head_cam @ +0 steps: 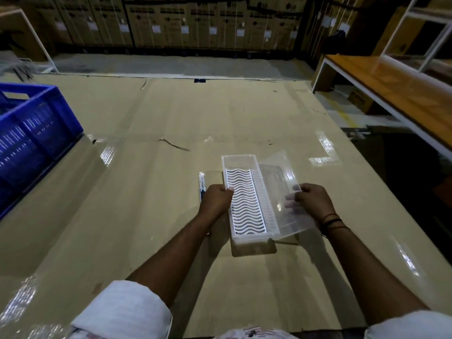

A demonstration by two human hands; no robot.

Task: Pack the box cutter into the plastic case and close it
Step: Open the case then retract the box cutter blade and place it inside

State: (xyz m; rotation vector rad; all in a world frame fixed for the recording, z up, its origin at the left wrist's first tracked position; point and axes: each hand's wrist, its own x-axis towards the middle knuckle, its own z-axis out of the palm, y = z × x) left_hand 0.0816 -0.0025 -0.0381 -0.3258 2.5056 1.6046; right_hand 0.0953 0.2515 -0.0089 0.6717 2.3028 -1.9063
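A long white plastic case with a wavy slotted insert is lifted a little above the cardboard-covered table. My left hand grips its left wall, thumb over the rim. Its clear lid swings open to the right, and my right hand holds the lid's outer edge. The case is empty apart from the insert. The box cutter, slim, white and blue, lies on the table just left of my left hand, apart from the case.
A blue plastic crate stands at the table's left edge. A wooden bench with a white frame runs along the right. Stacked cardboard cartons line the back wall.
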